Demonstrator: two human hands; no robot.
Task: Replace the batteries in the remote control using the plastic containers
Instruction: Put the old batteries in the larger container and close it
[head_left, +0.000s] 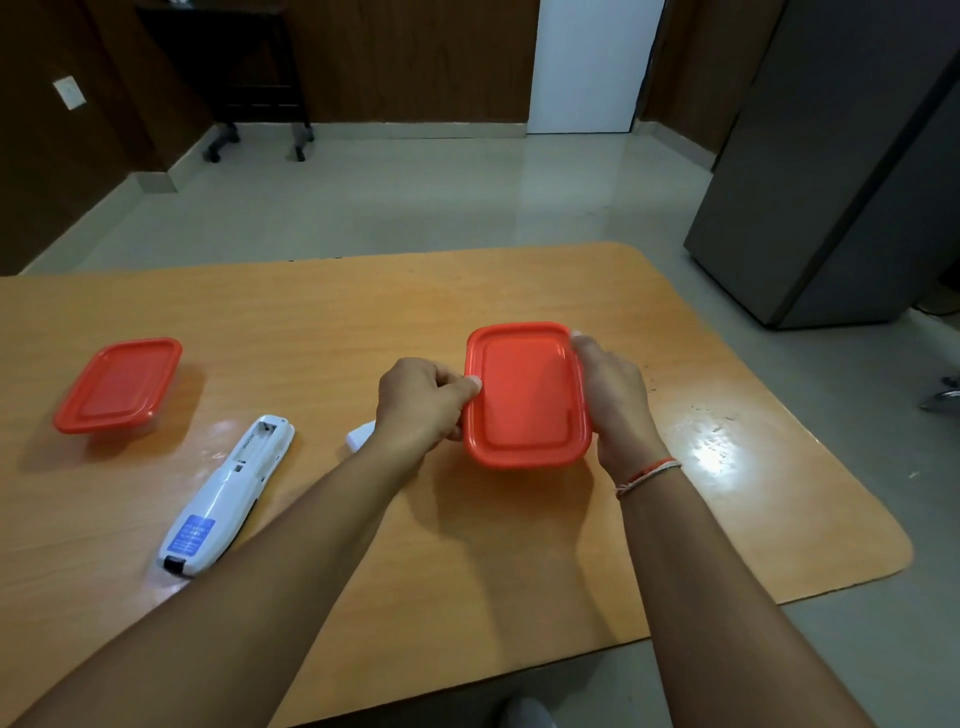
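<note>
Both hands grip one red-lidded plastic container (527, 395) above the wooden table (727, 467). The left hand (421, 405) is curled around its left edge, thumb tip pressed on the lid rim; the right hand (615, 400), with a thread bracelet (647, 474) at the wrist, wraps its right side. Just behind the left hand's wrist a small white piece (360, 435) peeks out. Farther left of that hand the white remote control (226, 496) lies back-up, battery bay open. A second red-lidded container (118, 385) sits closed well beyond it
</note>
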